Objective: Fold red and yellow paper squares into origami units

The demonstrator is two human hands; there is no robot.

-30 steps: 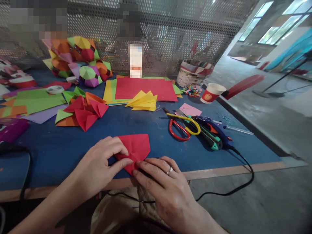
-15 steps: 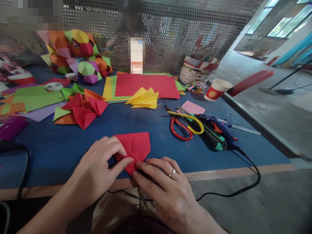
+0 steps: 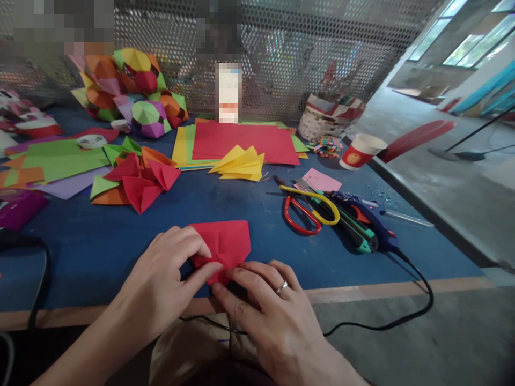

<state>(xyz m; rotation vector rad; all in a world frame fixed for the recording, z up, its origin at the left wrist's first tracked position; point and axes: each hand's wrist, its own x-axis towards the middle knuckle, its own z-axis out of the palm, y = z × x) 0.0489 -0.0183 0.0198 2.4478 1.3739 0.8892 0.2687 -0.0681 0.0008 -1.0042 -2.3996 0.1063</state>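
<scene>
Your red paper (image 3: 231, 241) lies on the blue surface (image 3: 237, 201), close to the near edge and between your two hands. On your left hand (image 3: 161, 273), the fingers (image 3: 197, 245) used are the thumb and forefinger, pinched at the paper's left side with their tips near each other. On your right hand (image 3: 273, 313), the thumb and forefinger are closed at the lower end; the other fingers are bent beside them.

Progress on this piece is judged partial. Creases cross the middle, and the right side slants in toward the lower end, consistent with folds made. The upper part spreads flat and open. Left to do, in my judgement: finish and press the lower fold. Your fingers cover that part, so whether the crease is set cannot be told.

Finished or near-finished work is noted nearby. Red folded pieces (image 3: 140, 193) stand in a cluster at left, touching orange and green ones. Yellow folded pieces (image 3: 243, 165) lie fanned just in front of the stack of sheets (image 3: 249, 139). Assembled paper balls (image 3: 147, 118) sit piled at the back left. Unfolded stock remains in that stack and among the loose sheets (image 3: 66, 161) at left.

The scissors (image 3: 300, 190), utility knife (image 3: 366, 244) and glue gun (image 3: 374, 217) lie at right, clear of both hands.
</scene>
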